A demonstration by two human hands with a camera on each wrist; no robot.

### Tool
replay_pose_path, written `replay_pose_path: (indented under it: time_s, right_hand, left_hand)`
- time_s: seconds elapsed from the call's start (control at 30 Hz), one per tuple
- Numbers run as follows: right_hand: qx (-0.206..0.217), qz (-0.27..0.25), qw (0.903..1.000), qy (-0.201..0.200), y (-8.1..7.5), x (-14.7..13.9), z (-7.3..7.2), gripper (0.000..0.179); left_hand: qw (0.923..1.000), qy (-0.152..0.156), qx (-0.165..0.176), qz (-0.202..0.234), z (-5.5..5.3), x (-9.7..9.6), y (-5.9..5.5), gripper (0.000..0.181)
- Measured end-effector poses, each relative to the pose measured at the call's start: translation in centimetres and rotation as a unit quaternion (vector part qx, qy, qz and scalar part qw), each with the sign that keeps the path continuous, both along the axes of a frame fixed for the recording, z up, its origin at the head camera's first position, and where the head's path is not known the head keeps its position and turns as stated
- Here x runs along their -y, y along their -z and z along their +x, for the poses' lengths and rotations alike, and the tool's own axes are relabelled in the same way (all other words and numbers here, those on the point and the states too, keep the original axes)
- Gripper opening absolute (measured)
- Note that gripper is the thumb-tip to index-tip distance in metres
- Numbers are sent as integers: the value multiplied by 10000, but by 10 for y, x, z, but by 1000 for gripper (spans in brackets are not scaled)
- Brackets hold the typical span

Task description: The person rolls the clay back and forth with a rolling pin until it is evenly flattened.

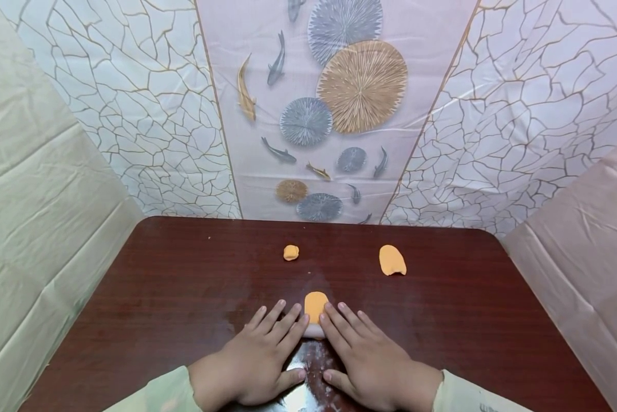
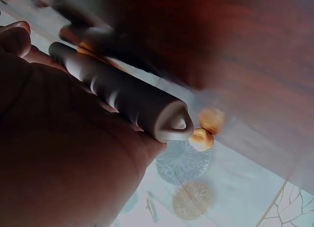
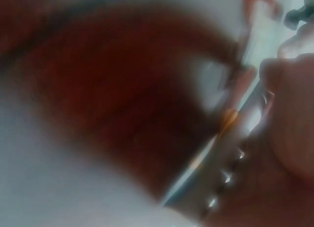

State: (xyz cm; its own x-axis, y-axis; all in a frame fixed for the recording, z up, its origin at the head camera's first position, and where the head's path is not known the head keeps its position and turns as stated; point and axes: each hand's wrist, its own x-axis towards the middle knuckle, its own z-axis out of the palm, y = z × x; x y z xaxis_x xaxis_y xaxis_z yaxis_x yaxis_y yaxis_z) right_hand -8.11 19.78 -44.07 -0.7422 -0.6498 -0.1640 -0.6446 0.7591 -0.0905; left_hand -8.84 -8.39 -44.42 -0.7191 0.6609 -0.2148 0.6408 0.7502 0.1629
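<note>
Frames a dark red table (image 1: 174,286) with a backdrop (image 1: 339,137) of printed fish (image 1: 276,73) and round discs (image 1: 362,86) at twelve o'clock, pale creased cloths (image 1: 40,217) at nine and three.

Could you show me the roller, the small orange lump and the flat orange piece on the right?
Roller (image 2: 122,91): left wrist view, middle of its side.
Small orange lump (image 1: 291,253): head view, its middle.
Flat orange piece (image 1: 391,261): head view, middle of its face.

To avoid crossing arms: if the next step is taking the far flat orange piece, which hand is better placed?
Probably the right hand: the far flat orange piece lies ahead, on its side, while the left hand would reach across. Both hands touch the roller.
</note>
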Motion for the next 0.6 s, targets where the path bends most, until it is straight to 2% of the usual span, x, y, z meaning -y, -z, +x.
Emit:
replay_pose_path:
  time_s: [0.13, 0.33, 0.6]
  right_hand:
    - [-259, 27, 9996, -132, 3, -1, 4, 87]
    - [-1128, 72, 9927, -410, 8, -3, 11, 86]
    - [-1189, 110, 9920, -401, 14, -5, 16, 89]
  left_hand:
    - [9999, 90, -146, -1, 5, 2, -1, 91]
    - [9988, 227, -442, 43, 12, 4, 2, 90]
    - [9985, 260, -430, 228, 18, 5, 4, 92]
